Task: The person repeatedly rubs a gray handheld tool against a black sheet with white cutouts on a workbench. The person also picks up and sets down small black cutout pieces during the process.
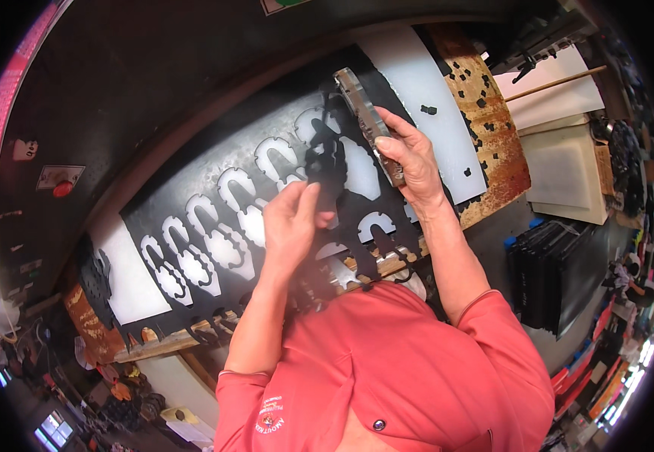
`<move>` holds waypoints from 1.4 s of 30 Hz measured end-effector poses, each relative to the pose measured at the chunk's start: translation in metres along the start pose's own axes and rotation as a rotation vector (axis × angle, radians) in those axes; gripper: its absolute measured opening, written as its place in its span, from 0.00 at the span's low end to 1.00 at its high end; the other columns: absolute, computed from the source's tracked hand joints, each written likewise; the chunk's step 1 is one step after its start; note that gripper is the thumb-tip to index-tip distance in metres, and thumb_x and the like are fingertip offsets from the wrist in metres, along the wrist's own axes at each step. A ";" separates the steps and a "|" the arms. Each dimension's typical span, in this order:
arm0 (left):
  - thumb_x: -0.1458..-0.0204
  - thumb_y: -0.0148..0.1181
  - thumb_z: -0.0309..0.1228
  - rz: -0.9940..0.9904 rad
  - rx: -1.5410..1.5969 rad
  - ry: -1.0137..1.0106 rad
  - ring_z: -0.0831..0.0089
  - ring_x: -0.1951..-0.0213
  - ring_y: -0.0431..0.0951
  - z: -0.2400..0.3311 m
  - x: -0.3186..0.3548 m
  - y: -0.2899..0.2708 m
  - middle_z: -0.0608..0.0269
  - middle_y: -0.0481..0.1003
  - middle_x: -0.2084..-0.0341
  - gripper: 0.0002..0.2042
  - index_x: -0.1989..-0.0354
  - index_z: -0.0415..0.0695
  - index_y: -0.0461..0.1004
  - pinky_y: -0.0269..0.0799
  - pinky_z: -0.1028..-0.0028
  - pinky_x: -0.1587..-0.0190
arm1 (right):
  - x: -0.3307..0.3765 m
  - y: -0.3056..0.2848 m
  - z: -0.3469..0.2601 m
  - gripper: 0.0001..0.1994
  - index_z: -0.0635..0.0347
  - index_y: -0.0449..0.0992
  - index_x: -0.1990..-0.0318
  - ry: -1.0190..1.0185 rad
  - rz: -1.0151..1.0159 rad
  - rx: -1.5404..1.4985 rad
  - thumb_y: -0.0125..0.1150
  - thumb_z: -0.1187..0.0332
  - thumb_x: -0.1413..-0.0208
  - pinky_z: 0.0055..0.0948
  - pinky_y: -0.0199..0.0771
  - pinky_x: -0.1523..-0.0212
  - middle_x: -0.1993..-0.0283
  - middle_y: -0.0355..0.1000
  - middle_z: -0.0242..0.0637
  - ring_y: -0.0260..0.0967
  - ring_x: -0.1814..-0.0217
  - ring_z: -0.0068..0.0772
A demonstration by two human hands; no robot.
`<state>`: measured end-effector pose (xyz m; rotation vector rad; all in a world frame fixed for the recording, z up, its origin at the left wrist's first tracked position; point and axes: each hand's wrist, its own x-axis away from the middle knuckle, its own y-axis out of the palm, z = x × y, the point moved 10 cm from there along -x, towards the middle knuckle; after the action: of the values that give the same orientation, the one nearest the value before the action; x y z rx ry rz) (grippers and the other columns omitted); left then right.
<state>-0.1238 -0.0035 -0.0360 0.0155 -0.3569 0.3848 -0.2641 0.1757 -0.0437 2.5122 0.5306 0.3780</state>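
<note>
My right hand [416, 154] grips a worn metal cutting die [364, 109], tilted on edge, its thumb on the near side. My left hand [291, 215] is closed at the lower end of a dark, blurred cut-out piece [325, 162] that hangs beside the die. Below both hands lies a black sheet [199, 154] with a row of horseshoe-shaped openings, through which a white cutting board [127, 275] shows. Thin black strips of the sheet droop over the near edge.
A dark machine body [146, 83] with a red button [61, 189] overhangs the far side. To the right are a rusty plate [493, 132] with black scraps, a pale box [568, 173], a wooden stick [557, 83] and a stack of black sheets [545, 267].
</note>
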 end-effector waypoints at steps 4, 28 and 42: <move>0.27 0.59 0.37 0.082 -0.021 -0.042 0.78 0.75 0.82 -0.010 0.026 -0.053 0.66 0.79 0.75 0.13 0.56 0.38 0.82 0.74 0.79 0.70 | -0.001 -0.004 0.001 0.32 0.72 0.70 0.29 -0.004 0.021 -0.033 0.72 0.69 0.39 0.19 0.78 0.51 0.47 0.79 0.35 0.76 0.53 0.19; 0.36 0.68 0.30 0.939 -0.363 0.056 0.76 0.77 0.82 -0.007 0.080 -0.432 0.57 0.85 0.67 0.17 0.47 0.28 0.82 0.78 0.75 0.73 | -0.006 -0.025 -0.002 0.36 0.76 0.64 0.26 -0.113 -0.010 0.264 0.65 0.67 0.38 0.35 0.69 0.27 0.33 0.75 0.52 0.75 0.33 0.39; 0.34 0.60 0.56 1.311 -1.292 -0.033 0.53 0.44 0.83 0.012 0.110 -0.601 0.49 0.84 0.46 0.30 0.40 0.40 0.83 0.76 0.61 0.39 | 0.007 -0.019 -0.028 0.32 0.73 0.72 0.31 -0.040 0.020 0.194 0.73 0.71 0.42 0.24 0.75 0.41 0.41 0.78 0.41 0.76 0.45 0.25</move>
<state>0.1897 -0.5216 0.0447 -1.5427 -0.5645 1.3766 -0.2740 0.2055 -0.0306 2.7070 0.5502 0.2957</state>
